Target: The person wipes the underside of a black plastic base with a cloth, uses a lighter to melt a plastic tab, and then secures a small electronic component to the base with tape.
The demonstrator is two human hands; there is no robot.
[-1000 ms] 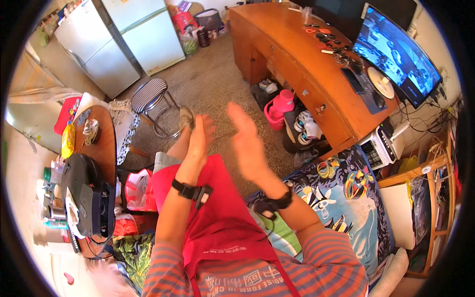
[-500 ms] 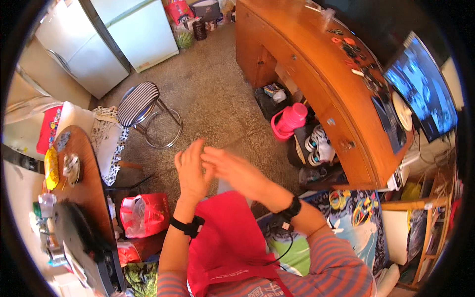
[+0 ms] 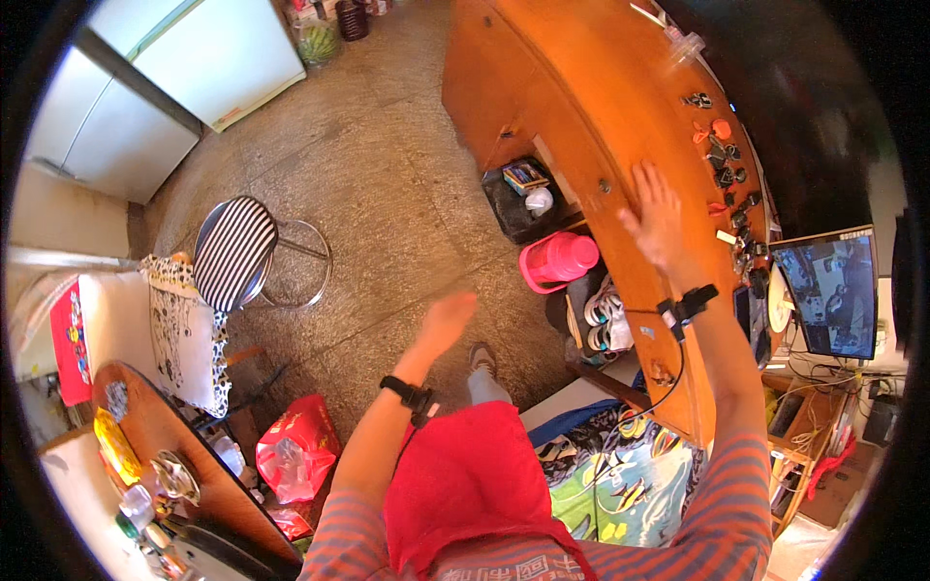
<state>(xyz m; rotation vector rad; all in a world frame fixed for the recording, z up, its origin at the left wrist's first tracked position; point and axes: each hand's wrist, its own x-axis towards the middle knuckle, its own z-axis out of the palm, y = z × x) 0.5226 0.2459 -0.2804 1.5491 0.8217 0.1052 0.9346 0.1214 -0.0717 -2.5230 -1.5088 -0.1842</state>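
My right hand point(image 3: 658, 215) reaches over the top of a curved orange-brown wooden desk point(image 3: 591, 107), empty, with its fingers apart. Whether the palm touches the wood I cannot tell. Beyond it, small dark and orange items point(image 3: 724, 160) lie in a row along the desk's far edge. My left hand point(image 3: 448, 324) hangs over the speckled floor point(image 3: 387, 194), away from any object. Its fingers are blurred and partly hidden, so their pose is unclear. Black straps circle both wrists, and a thin cable hangs from the right one.
A pink jug point(image 3: 562, 259), a black bin point(image 3: 528, 198) and shoes point(image 3: 607, 315) stand by the desk. A striped stool point(image 3: 235, 254) is at left, near a wooden table point(image 3: 179, 436) and a red plastic bag point(image 3: 298, 450). A lit monitor point(image 3: 828, 290) stands at right.
My hands were close together in front of me; now they are apart. The right hand has moved right over the desk, the left slightly right. My view has turned rightward.
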